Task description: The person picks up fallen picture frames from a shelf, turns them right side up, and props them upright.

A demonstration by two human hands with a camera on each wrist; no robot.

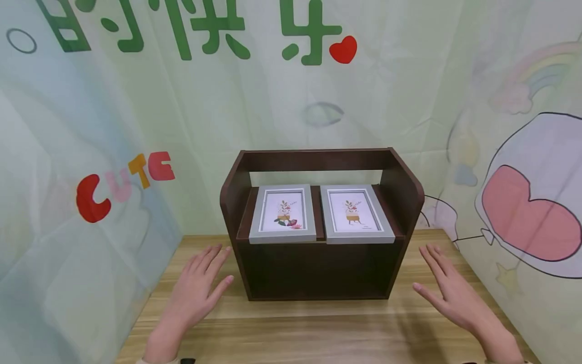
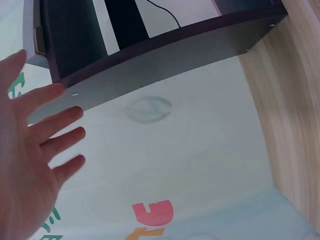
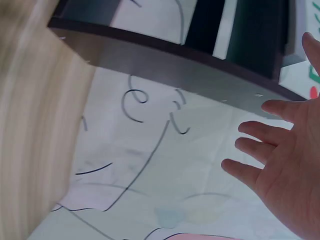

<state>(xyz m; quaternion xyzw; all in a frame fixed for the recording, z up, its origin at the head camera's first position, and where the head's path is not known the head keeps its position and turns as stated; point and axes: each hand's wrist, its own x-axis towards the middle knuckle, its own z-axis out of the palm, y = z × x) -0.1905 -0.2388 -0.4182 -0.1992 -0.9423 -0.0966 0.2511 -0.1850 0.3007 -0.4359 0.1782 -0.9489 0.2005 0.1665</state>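
A dark brown wooden shelf (image 1: 318, 273) stands on the table, with two grey picture frames lying on its upper board. The left picture frame (image 1: 283, 213) shows a potted plant print with dark pink flowers at its foot; the right picture frame (image 1: 356, 214) has a similar print without those flowers. My left hand (image 1: 193, 290) is held beside the shelf's left side, fingers straight and thumb spread, holding nothing. On the other side my right hand (image 1: 454, 298) is likewise straight-fingered and holds nothing. Both wrist views show each palm facing a side panel (image 2: 150, 75) of the shelf.
The wood-grain table (image 1: 313, 328) runs back to a pale printed cloth (image 1: 282, 116) that hangs behind and on both sides. Green characters, a red heart (image 1: 343, 49), coloured letters and a large balloon drawing (image 1: 536, 197) are printed on it.
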